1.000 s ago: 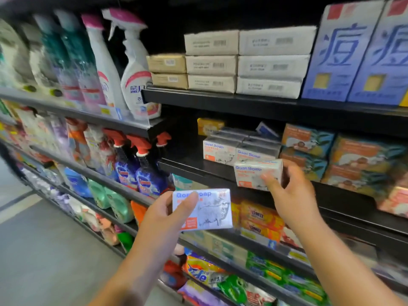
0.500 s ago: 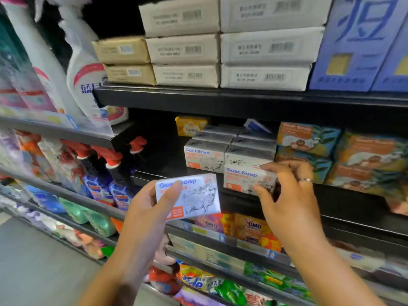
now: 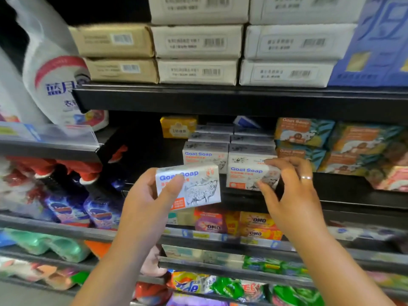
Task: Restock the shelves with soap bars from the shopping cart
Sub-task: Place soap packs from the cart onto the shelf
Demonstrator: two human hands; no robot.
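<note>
My left hand grips a white Goat Soap bar with a sheep drawing, held in the air just in front of the black middle shelf. My right hand pinches the right end of a second Goat Soap bar, which rests at the front edge of that shelf. Behind it stand two rows of the same white soap boxes. The shopping cart is out of view.
Colourful Goat Soap boxes sit to the right and a yellow box at the back left. White and tan boxes fill the shelf above. Spray bottles stand left; OMO packs lie below.
The camera has moved closer to the shelf. My right hand has set its bar down at the front of the right row. My left hand has raised its bar towards the shelf.
</note>
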